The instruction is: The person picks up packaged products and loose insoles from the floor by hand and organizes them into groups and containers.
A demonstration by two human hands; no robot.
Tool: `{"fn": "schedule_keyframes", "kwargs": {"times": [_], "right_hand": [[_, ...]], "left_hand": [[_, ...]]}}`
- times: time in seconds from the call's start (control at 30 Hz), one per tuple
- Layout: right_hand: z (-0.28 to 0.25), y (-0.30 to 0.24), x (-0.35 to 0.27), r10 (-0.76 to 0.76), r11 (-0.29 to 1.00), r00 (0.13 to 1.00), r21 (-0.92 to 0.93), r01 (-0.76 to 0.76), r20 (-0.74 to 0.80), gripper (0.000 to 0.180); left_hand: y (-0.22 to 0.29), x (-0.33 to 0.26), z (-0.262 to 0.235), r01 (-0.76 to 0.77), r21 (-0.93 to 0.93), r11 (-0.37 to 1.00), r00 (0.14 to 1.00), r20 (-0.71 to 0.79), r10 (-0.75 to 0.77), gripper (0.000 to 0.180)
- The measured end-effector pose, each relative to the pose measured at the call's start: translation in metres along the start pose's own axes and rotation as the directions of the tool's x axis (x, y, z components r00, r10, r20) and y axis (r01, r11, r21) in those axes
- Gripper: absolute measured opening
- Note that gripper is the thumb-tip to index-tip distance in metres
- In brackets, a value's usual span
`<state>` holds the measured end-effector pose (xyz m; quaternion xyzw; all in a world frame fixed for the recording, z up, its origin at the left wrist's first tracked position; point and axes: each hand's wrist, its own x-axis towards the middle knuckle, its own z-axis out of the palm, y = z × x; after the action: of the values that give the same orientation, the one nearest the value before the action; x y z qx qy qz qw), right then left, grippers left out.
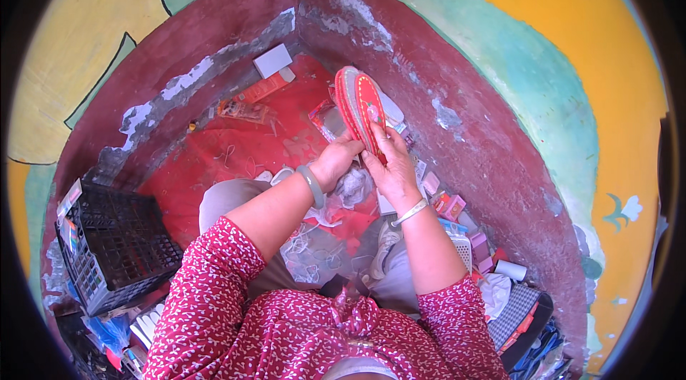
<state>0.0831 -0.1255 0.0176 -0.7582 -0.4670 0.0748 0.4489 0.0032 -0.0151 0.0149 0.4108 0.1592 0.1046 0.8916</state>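
Note:
A red cloth slipper (370,97) with yellow stitching, a grey band along its edge and a small flower motif is held up in front of me, toe end pointing away. Around its near end on the right side, my right hand (391,169) is closed, thumb and fingers gripping it. My left hand (337,160) is also closed, its fingertips pinched at the slipper's near left edge. Whether those fingertips also hold a thread or a needle cannot be made out. A bangle sits on each wrist.
A black plastic crate (118,244) stands at my left. White string (304,255) lies on the floor between my knees. Against the far corner walls are a white box (272,61) and an orange box (264,87). Small boxes and a dark checked bag (520,316) crowd my right side.

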Motion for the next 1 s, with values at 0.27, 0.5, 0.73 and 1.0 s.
{"fn": "schedule_keyframes", "kwargs": {"times": [0.27, 0.5, 0.73, 1.0], "right_hand": [[-0.004, 0.002, 0.0, -0.039, 0.998, 0.994, -0.061, 0.033, -0.107, 0.06], [-0.015, 0.015, 0.003, 0.148, 0.989, 0.987, -0.002, -0.148, -0.054, 0.067], [-0.013, 0.005, 0.005, 0.055, 0.97, 0.998, -0.24, -0.049, 0.019, 0.082], [-0.017, 0.044, 0.004, 0.311, 0.934, 0.943, 0.147, -0.326, 0.116, 0.082]], "left_hand": [[0.011, -0.004, 0.003, 0.042, -0.096, 0.995, 0.997, -0.066, -0.049, 0.03], [0.003, -0.001, -0.007, 0.037, 0.07, 0.997, 0.999, -0.04, -0.034, 0.04], [-0.009, 0.004, -0.024, 0.025, 0.12, 0.992, 1.0, 0.0, -0.025, 0.041], [0.004, -0.006, -0.005, 0.03, 0.087, 0.996, 0.996, 0.079, -0.037, 0.041]]}}
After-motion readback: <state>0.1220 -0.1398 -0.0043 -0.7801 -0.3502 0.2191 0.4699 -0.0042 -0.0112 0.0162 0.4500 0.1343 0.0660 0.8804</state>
